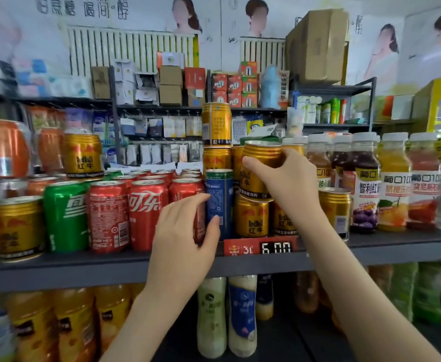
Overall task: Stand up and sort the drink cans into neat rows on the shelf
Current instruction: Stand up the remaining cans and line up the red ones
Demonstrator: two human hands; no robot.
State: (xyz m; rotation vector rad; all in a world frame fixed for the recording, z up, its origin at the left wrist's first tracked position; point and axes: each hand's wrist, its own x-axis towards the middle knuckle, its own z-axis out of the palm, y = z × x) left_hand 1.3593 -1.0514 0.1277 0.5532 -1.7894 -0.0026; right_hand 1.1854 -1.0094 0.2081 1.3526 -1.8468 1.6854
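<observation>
The right hand (290, 178) gripped a gold can (256, 176) near its top, stacked on another gold can (252, 218). The left hand (185, 231) was half open, fingers curved before a red can (185, 188), thumb at a blue can (220, 194); whether it gripped either was unclear. All stood on the shelf (83, 267).

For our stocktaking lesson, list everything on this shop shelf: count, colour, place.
gold cans: about nine, gold, stacked centre and left
red cans: many, red, left of centre
orange cans: several, orange, far left
green can: one, green, front left
blue can: one, blue, between red and gold
juice bottles: about six, mixed, right
price tag: one, red, grey shelf edge
left hand: one, at blue can, grip unclear
right hand: one, gripping a stacked gold can
</observation>
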